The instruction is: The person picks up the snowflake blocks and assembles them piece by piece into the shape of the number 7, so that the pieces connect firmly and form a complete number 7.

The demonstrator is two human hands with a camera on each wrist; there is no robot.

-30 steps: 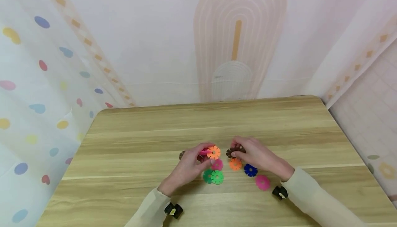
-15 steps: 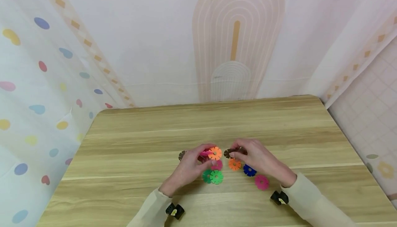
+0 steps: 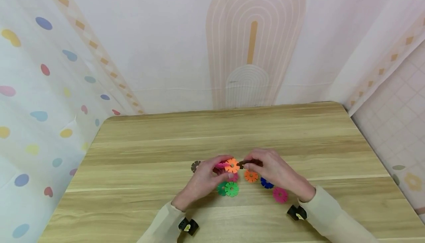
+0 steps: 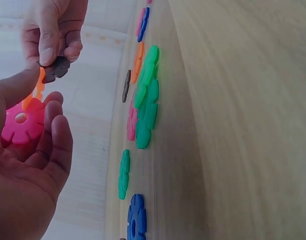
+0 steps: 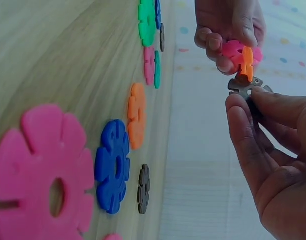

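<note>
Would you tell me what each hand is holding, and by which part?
The left hand pinches joined pink and orange discs by the pink one's rim; the right hand pinches a brown disc by its edge.

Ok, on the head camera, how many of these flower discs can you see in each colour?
pink discs: 3
orange discs: 2
green discs: 2
brown discs: 2
blue disc: 1
Total: 10 in the head view; the wrist views show a few more that are hidden there.

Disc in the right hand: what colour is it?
Dark brown; the right hand pinches the disc, clearest in the right wrist view.
</note>
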